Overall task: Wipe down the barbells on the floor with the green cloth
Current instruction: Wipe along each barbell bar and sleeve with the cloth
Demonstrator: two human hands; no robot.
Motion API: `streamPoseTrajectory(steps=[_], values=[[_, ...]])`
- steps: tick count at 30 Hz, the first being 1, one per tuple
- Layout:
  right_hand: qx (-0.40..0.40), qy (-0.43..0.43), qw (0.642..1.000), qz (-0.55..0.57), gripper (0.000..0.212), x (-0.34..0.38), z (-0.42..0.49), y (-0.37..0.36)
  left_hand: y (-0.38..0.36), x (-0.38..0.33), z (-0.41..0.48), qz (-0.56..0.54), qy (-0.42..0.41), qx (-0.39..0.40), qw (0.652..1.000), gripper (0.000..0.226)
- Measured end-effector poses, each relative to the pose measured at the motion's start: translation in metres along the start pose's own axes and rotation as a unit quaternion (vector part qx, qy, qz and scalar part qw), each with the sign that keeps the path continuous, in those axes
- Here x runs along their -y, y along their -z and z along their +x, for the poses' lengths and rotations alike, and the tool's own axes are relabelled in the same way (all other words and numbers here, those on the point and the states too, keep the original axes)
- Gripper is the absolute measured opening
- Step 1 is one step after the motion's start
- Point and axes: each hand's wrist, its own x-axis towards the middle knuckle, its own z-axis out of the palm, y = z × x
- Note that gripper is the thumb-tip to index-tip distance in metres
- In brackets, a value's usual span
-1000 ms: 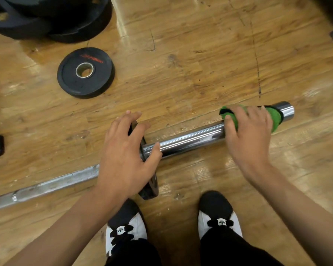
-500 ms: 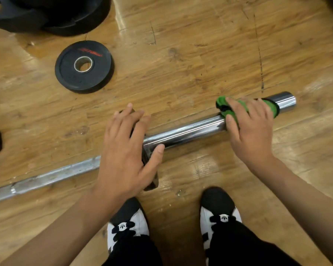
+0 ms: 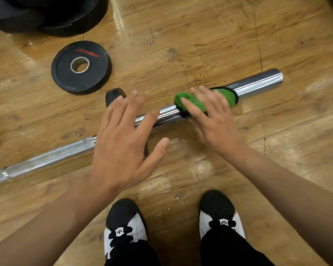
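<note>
Wood floor (image 3: 200,35): worn brown planks; we see everything lying on it.
Barbell (image 3: 46,160): steel, running diagonally from lower left to upper right, with its chrome sleeve end (image 3: 261,80) bare at the right.
Plate stack (image 3: 46,14): big black plates, top left, cut off by the frame.
Loose plate (image 3: 81,68): small, black, red lettering, flat on the floor beyond the bar, apart from it.
Shoes (image 3: 123,223): black and white pair, toes pointing at the bar.
Left hand (image 3: 121,143): open and spread over the bar where shaft meets sleeve; fingers (image 3: 123,110) blurred, so we cannot tell if they touch.
Right hand (image 3: 213,121): lies on the cloth, fingers (image 3: 190,108) stretched out flat across it, pressing it onto the sleeve.
Green cloth (image 3: 223,96): wrapped round the sleeve, mid-way along, under the right hand.
Black disc (image 3: 114,96): on the bar, upright, mostly hidden behind the left hand.
</note>
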Motion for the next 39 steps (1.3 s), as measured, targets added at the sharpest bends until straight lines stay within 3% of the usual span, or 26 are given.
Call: streamPoseTrajectory(steps=[5, 9, 11, 15, 19, 21, 25, 30, 32, 36, 39], values=[[-0.056, -0.188, 0.980, -0.028, 0.047, -0.083, -0.008, 0.020, -0.008, 0.022, 0.013, 0.047, 0.052, -0.015, 0.997, 0.057], [-0.115, -0.314, 0.942, -0.016, 0.045, -0.041, 0.030, 0.000, -0.013, 0.034, 0.042, 0.053, 0.061, -0.028, 0.996, 0.060], [-0.120, -0.276, 0.953, 0.014, 0.045, 0.010, 0.042, -0.019, -0.014, 0.042, 0.053, 0.038, 0.084, -0.036, 0.995, 0.063], [-0.044, -0.044, 0.995, 0.077, 0.060, 0.092, 0.049, -0.052, -0.015, 0.054, 0.066, 0.026, 0.109, -0.034, 0.993, 0.068], [-0.009, 0.105, 0.993, 0.045, 0.062, 0.041, 0.055, -0.047, -0.015, 0.061, 0.074, 0.015, 0.111, -0.025, 0.993, 0.064], [-0.017, 0.052, 0.998, 0.017, 0.058, -0.009, 0.047, -0.035, -0.014, 0.062, 0.078, -0.002, 0.124, -0.029, 0.992, 0.063], [-0.056, -0.158, 0.985, -0.033, 0.049, -0.095, 0.033, -0.007, -0.013, 0.062, 0.085, -0.010, 0.144, -0.041, 0.989, 0.063], [-0.113, -0.327, 0.938, -0.037, 0.045, -0.078, 0.064, -0.007, -0.014, 0.063, 0.089, -0.015, 0.149, -0.048, 0.988, 0.064], [-0.114, -0.319, 0.941, -0.021, 0.041, -0.032, 0.075, -0.020, -0.016, 0.061, 0.083, -0.007, 0.145, -0.058, 0.988, 0.063], [-0.032, -0.149, 0.988, 0.040, 0.044, 0.062, 0.075, -0.035, -0.019, 0.051, 0.069, 0.010, 0.130, -0.058, 0.990, 0.060], [0.012, -0.050, 0.998, 0.045, 0.046, 0.075, 0.069, -0.033, -0.017, 0.041, 0.052, 0.001, 0.116, -0.049, 0.992, 0.057]])
